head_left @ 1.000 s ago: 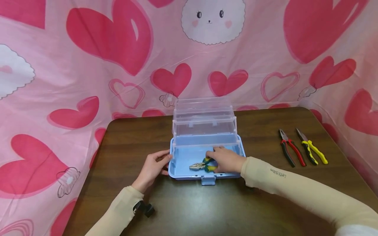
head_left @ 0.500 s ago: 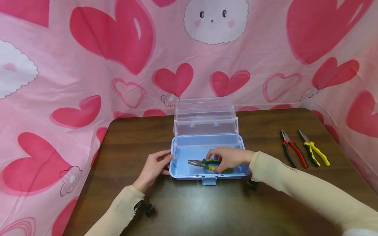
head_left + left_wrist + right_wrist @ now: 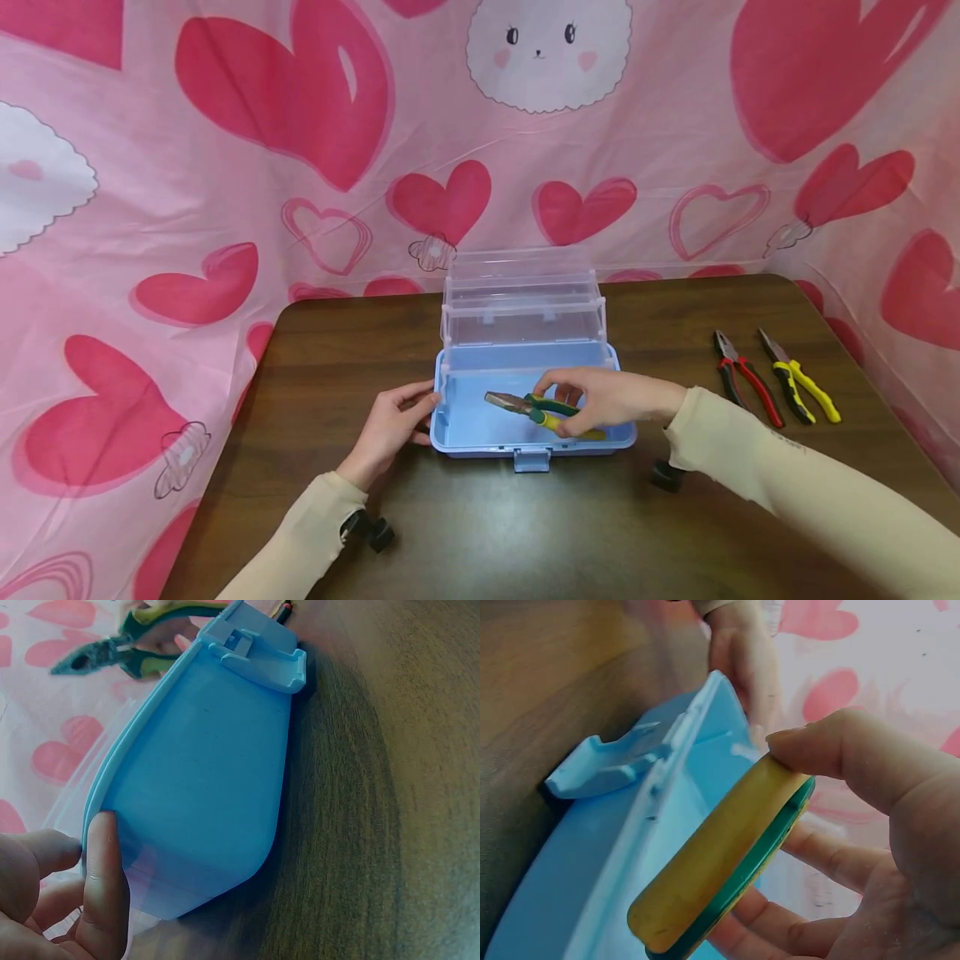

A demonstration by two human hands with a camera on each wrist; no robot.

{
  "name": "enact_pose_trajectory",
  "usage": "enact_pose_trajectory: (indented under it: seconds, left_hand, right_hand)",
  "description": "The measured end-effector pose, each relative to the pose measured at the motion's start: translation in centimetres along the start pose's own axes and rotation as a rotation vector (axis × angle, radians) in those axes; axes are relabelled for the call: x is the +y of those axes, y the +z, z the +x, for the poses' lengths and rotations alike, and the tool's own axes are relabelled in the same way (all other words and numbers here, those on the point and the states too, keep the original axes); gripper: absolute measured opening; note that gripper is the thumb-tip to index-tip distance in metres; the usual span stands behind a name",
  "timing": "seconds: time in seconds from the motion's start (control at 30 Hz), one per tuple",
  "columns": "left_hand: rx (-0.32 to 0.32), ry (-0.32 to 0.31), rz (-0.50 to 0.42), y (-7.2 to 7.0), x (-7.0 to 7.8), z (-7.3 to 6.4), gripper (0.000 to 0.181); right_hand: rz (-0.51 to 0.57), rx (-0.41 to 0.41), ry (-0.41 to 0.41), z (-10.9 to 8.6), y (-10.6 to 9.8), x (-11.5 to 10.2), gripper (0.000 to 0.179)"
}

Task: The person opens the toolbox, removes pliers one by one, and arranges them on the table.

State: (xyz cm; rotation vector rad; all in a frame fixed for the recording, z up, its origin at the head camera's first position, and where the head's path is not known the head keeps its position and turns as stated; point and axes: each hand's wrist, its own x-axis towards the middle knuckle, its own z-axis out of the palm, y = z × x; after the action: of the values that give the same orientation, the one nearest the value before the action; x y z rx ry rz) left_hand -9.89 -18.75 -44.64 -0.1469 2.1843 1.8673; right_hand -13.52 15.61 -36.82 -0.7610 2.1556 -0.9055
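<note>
My right hand (image 3: 618,396) holds green-and-yellow combination pliers (image 3: 513,403) above the inside of a light blue toolbox (image 3: 480,451). The metal jaws point left and slightly up. In the right wrist view, thumb and fingers pinch the yellow-green handle (image 3: 712,862). My left hand (image 3: 386,425) grips the toolbox's left end, thumb at the rim. In the left wrist view its fingers (image 3: 107,892) press the blue wall from outside. The raised clear trays (image 3: 525,321) stand at the back of the box. Its front latch (image 3: 531,460) hangs down.
Red-and-black combination pliers (image 3: 757,390) and yellow-and-black long-nose pliers (image 3: 810,390) lie on the right of the dark wooden table (image 3: 495,533). A pink heart-patterned cloth (image 3: 330,100) hangs behind and beside the table.
My right hand has lifted the green-and-yellow pliers from the toolbox floor and drawn them slightly right. My left hand stays at the box's left end.
</note>
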Motion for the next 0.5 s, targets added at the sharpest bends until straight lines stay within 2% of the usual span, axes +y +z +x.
enact_pose_trajectory:
  seconds: [0.23,0.5]
  left_hand:
    - [0.004,0.004,0.004,0.0,0.0,0.0,0.041]
    - [0.000,0.001,0.003,0.0,-0.2,0.0,0.041]
  right_hand:
    - [-0.027,0.125,-0.026,-2.6,-1.4,-0.4,0.048]
    - [-0.037,0.270,0.029,-6.0,-2.8,0.6,0.051]
